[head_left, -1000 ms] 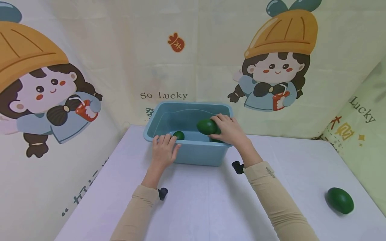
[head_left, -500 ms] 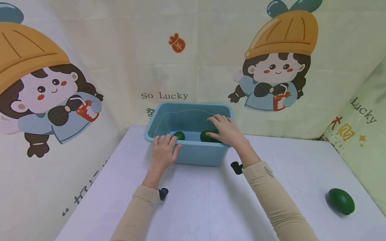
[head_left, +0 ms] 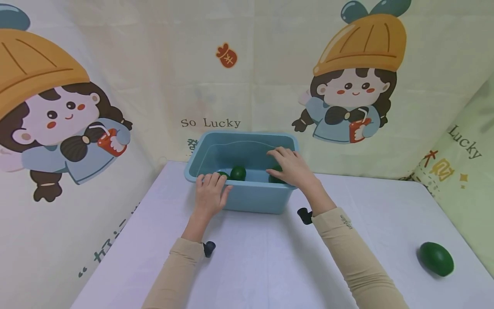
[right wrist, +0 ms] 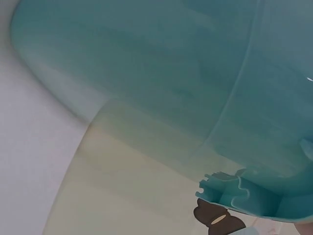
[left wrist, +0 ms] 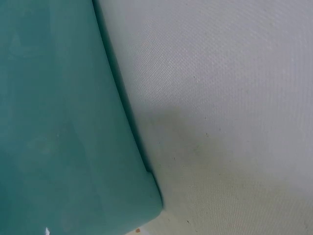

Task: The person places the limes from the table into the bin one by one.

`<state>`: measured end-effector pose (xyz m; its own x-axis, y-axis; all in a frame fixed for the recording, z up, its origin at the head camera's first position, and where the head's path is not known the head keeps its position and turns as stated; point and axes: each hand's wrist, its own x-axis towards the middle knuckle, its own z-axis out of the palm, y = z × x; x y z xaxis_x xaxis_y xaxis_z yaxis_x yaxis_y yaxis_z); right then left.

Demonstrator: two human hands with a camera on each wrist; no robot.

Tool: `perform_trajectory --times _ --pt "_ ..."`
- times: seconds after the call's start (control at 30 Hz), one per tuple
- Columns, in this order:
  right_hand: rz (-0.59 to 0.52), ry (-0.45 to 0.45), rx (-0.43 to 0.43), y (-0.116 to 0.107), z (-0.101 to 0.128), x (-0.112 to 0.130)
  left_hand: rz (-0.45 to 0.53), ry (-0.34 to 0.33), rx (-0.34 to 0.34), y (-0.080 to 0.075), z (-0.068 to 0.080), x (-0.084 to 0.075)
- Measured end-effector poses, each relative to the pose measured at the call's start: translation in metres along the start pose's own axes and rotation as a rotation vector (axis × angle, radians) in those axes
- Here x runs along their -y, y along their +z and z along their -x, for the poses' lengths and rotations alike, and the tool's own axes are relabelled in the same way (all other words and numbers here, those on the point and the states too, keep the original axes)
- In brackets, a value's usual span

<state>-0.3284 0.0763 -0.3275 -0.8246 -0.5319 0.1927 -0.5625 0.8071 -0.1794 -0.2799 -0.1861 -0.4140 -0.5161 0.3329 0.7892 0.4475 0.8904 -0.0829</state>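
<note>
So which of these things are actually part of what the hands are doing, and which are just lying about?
In use:
- blue tub, left hand on its rim
- green fruits in the tub
- right hand over one of them
- green fruit on the table, probably next

Lying about:
- cartoon backdrop
- white tablecloth

Teal-blue plastic tub (head_left: 247,199), dark green glossy fruits inside (head_left: 238,173), another dark green fruit (head_left: 436,258) near table's right edge, pale lavender-white tablecloth (head_left: 270,257), beige sleeves (head_left: 349,249), cream cartoon-print backdrop (head_left: 162,64).

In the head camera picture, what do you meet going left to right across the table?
Left hand on the blue tub's near rim → round green fruit inside the tub → right hand → green fruit lying alone on the table.
</note>
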Motion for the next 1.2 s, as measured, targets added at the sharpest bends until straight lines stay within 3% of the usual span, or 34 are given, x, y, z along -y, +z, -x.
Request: perform_trajectory --times 0.47,1.2 --pt "0.011 -0.001 -0.038 -0.004 0.012 -0.009 -0.009 0.009 -0.023 0.002 0.001 -0.001" --pt "0.009 0.05 -0.077 -0.014 0.039 -0.021 0.01 -0.011 0.016 0.001 0.002 -0.001"
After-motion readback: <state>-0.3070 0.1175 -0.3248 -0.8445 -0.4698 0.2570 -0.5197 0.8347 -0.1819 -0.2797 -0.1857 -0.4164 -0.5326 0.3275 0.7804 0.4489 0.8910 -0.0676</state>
